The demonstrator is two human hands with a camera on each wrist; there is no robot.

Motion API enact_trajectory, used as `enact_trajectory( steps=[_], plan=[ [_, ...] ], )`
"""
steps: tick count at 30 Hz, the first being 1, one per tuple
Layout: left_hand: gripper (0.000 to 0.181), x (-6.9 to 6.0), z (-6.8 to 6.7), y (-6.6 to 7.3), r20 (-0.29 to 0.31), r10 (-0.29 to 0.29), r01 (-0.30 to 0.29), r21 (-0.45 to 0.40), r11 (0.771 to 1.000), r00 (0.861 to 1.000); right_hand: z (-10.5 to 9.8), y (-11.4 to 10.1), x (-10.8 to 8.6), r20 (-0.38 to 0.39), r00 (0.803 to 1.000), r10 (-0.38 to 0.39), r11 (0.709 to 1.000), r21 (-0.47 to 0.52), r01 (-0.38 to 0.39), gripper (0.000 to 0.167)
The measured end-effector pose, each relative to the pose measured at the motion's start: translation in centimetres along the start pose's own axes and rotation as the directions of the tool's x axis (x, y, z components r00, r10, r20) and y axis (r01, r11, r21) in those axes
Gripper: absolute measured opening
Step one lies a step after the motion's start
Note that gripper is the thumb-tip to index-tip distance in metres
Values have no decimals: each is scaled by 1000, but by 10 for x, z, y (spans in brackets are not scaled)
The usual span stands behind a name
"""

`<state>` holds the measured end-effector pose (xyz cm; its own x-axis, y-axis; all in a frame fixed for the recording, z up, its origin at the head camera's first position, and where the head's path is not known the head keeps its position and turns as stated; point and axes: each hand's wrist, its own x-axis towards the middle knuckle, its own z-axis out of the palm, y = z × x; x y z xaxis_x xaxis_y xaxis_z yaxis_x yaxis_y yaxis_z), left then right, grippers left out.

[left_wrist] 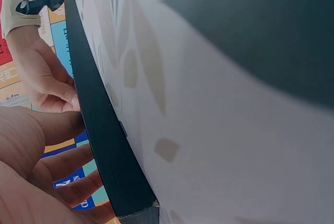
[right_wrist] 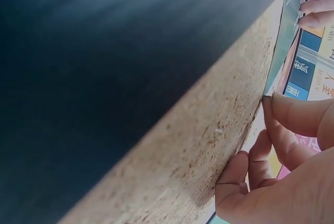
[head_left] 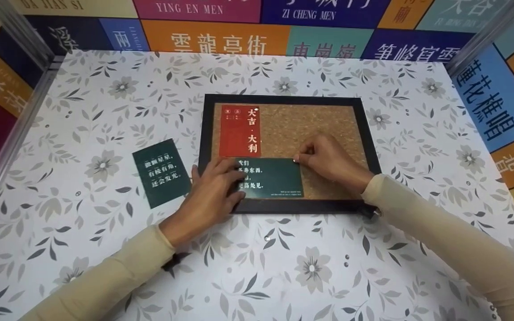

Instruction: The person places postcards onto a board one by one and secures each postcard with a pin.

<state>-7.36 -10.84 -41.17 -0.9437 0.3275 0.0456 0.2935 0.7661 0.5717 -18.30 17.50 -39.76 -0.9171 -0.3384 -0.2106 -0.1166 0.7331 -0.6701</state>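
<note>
Left hand (head_left: 210, 191) on the left end of a green card (head_left: 275, 178), fingers spread, pressing it flat, not gripping. Right hand (head_left: 332, 158) pinches a small pale pin (head_left: 295, 159) between thumb and forefinger, right at that card's upper right corner; its other fingers curl in. Green card lies sideways between both hands, white writing on it, on a cork board (head_left: 306, 122) with a black frame (head_left: 283, 206). Red card (head_left: 240, 138) upright on the cork just beyond the left fingers, its lower edge right by the green card. Bare cork beyond and around the right fingers. Second green card (head_left: 161, 178), tilted, on the counter (head_left: 346, 290) just left of the left fingers, off the board. Counter has a flowered cover; coloured panels (head_left: 217, 38) with writing stand well beyond both hands.
</note>
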Motion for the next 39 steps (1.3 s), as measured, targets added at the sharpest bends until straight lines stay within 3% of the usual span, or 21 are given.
enact_trajectory(
  steps=[6,39],
  plan=[
    [45,1,0,0,-5,1,-1,6,1000,1000,-1,-1,0,3,1000,19,1000,8,-19,16],
    [45,1,0,0,-10,6,-6,20,1000,1000,6,6,6,-54,996,-65,994,-89,60,18]
  ],
)
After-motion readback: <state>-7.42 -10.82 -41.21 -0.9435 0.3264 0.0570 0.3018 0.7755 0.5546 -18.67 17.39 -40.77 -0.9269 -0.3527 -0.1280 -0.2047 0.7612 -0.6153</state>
